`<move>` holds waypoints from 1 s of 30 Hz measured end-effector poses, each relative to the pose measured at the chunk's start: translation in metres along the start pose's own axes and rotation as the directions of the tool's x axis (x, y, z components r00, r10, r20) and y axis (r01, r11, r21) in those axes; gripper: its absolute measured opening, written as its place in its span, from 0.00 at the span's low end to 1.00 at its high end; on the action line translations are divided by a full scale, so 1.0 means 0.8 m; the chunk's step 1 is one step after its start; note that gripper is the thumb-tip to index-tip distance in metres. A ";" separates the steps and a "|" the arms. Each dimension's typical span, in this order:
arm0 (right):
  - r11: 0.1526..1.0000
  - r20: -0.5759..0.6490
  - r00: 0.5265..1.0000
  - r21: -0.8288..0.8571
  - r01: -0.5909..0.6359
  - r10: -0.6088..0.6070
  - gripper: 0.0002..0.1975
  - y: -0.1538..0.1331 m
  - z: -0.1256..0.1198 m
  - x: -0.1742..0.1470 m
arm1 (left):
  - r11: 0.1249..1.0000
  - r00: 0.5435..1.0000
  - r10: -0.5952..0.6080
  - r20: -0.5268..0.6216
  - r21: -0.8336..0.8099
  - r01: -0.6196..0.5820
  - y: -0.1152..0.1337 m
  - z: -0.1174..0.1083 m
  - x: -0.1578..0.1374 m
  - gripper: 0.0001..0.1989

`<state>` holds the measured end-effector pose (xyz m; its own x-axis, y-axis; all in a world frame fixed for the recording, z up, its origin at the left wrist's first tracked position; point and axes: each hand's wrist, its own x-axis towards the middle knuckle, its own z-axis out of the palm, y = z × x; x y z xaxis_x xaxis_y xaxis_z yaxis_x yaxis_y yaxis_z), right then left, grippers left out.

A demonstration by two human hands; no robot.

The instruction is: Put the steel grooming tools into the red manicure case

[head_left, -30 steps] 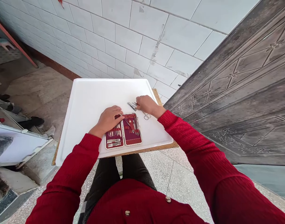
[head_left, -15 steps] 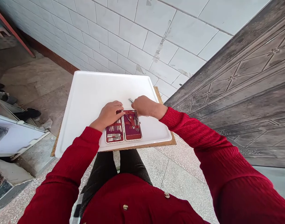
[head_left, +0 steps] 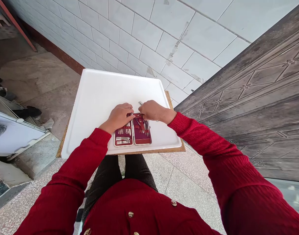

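An open manicure case (head_left: 142, 142) with a dark red lining lies near the front edge of the white tray (head_left: 110, 86). Nail clippers (head_left: 123, 140) and several slim metal tools are tucked into its two halves. My left hand (head_left: 119, 116) grips the far edge of the case's left half, its thumb close to the hinge. My right hand (head_left: 151, 110) is closed at the far edge of the right half; its fingertips and whatever they pinch are hidden. Just beyond its knuckles a small metal piece (head_left: 140, 103), like a nail clipper, shows in part.
The tray rests on a brown board (head_left: 169, 99). Behind it stands a white tiled wall (head_left: 130, 39), and at right a grey carved panel (head_left: 237, 94). A white cabinet-like piece (head_left: 17, 135) is at left on the floor.
The view has shifted slightly, so the tray and case sit a little farther right. My right hand has moved slightly toward the case; my left hand keeps its place on the case.
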<state>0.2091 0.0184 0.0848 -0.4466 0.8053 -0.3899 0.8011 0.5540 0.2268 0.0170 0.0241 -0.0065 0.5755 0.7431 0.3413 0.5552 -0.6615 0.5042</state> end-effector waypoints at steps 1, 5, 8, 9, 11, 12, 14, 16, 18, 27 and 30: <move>1.000 -0.001 1.000 -0.002 0.003 -0.003 0.08 -0.001 -0.001 -0.003 | 1.000 1.000 0.001 0.000 0.003 -0.001 0.000 0.000 0.000 0.10; 1.000 -0.023 1.000 -0.004 0.014 -0.014 0.08 -0.002 -0.002 -0.010 | 1.000 1.000 0.009 0.002 -0.005 -0.009 0.001 -0.001 0.001 0.09; 1.000 -0.040 0.999 -0.006 0.012 -0.013 0.10 -0.003 0.001 -0.011 | 1.000 1.000 0.013 -0.003 -0.007 -0.013 0.001 0.000 0.001 0.09; 1.000 -0.049 0.999 0.003 0.011 -0.011 0.10 -0.003 0.001 -0.012 | 1.000 1.000 0.013 -0.005 -0.005 -0.013 0.001 0.000 0.001 0.09; 0.999 -0.068 0.998 0.030 0.012 -0.010 0.10 -0.003 0.003 -0.013 | 1.000 1.000 0.010 -0.012 0.001 -0.010 0.000 0.001 0.001 0.09; 0.999 -0.071 0.997 0.045 0.011 -0.008 0.10 -0.003 0.003 -0.014 | 1.000 1.000 0.012 -0.012 0.004 -0.012 0.000 0.001 0.001 0.10; 0.997 -0.070 0.998 0.075 0.014 -0.008 0.10 -0.002 0.003 -0.016 | 1.000 1.000 0.022 -0.010 0.008 -0.022 -0.001 0.002 0.001 0.10; 0.995 -0.068 0.998 0.096 0.018 -0.012 0.10 -0.001 0.003 -0.016 | 0.999 0.999 0.031 -0.007 0.009 -0.031 -0.001 0.001 0.001 0.11; 0.995 -0.074 0.997 0.099 0.026 -0.019 0.10 0.001 0.004 -0.015 | 0.999 1.000 0.031 -0.005 0.010 -0.031 0.000 0.001 0.001 0.11; 0.941 -0.133 0.991 0.331 0.077 -0.035 0.06 0.019 0.022 -0.007 | 1.000 1.000 0.012 0.012 0.009 -0.013 -0.001 0.001 0.003 0.09; 0.921 -0.171 0.985 0.381 0.084 -0.019 0.05 0.019 0.029 -0.005 | 1.000 1.000 0.019 0.012 0.017 -0.019 -0.001 0.002 0.003 0.10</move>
<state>0.2325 0.0189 0.0688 -0.5236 0.8188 -0.2357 0.8518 0.4975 -0.1640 0.0188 0.0262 -0.0070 0.5931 0.7292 0.3415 0.5543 -0.6773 0.4837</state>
